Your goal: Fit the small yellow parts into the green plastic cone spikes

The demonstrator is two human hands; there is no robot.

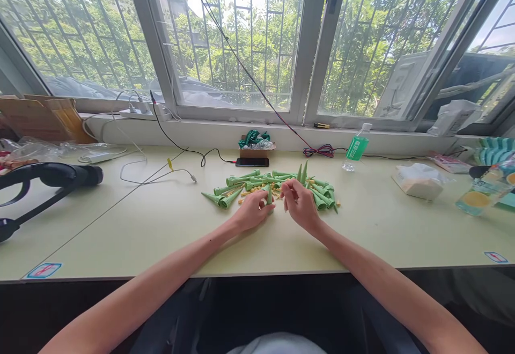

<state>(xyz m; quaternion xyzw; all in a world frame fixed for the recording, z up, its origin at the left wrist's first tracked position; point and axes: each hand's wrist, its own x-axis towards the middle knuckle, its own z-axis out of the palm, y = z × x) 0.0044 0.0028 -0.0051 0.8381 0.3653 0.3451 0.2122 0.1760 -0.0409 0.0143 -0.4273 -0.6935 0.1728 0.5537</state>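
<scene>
My left hand [254, 210] rests on the table with its fingers wrapped round a small green cone [269, 195], which stands point up. Just to its right, my right hand [300, 204] is raised with fingers curled and pinched together; whatever they hold, if anything, is too small or hidden to make out. Behind that hand two green cones [304, 170] stand upright. A loose pile of green cones [322, 196] spreads across the table beyond both hands, most lying on their sides. Small yellow pieces [250, 189] are scattered among them, partly hidden by my hands.
Behind the pile lie a black phone [252, 162] and a small box [257, 150] with green wrapping. A bottle [356, 147] and a tissue pack [418, 181] stand to the right. Cables [161, 174] and a black headset [48, 182] lie on the left.
</scene>
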